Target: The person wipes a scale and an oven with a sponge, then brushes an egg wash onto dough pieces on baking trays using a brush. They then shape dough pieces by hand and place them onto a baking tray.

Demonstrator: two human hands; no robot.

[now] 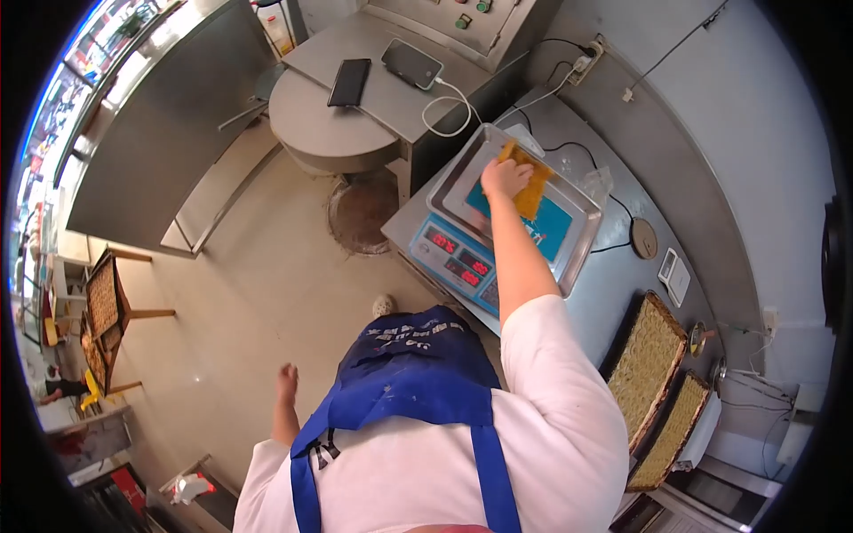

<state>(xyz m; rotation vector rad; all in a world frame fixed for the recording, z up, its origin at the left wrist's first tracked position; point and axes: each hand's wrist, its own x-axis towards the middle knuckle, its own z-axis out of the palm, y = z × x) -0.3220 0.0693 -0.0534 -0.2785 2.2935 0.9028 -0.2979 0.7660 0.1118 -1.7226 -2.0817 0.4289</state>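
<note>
On the metal tray (582, 244) of a digital scale (449, 258), my right hand (506, 178) presses down on a yellow-orange cloth (531, 191), its fingers closed on it. Under the cloth lies a blue sheet with white lettering (553, 233), partly covered by my hand and forearm. Red digits glow on the scale's display panel. My left hand (287, 384) hangs at my side over the floor, away from any object. It is small in view, with fingers loosely apart and nothing seen in them.
The scale stands on a metal table (613, 266) with a round lid (643, 238) and a small white device (673, 277). Trays of food (653, 364) lie nearer me. Two phones (350, 83) rest on a steel machine; a white cable (458, 93) and black cords run nearby.
</note>
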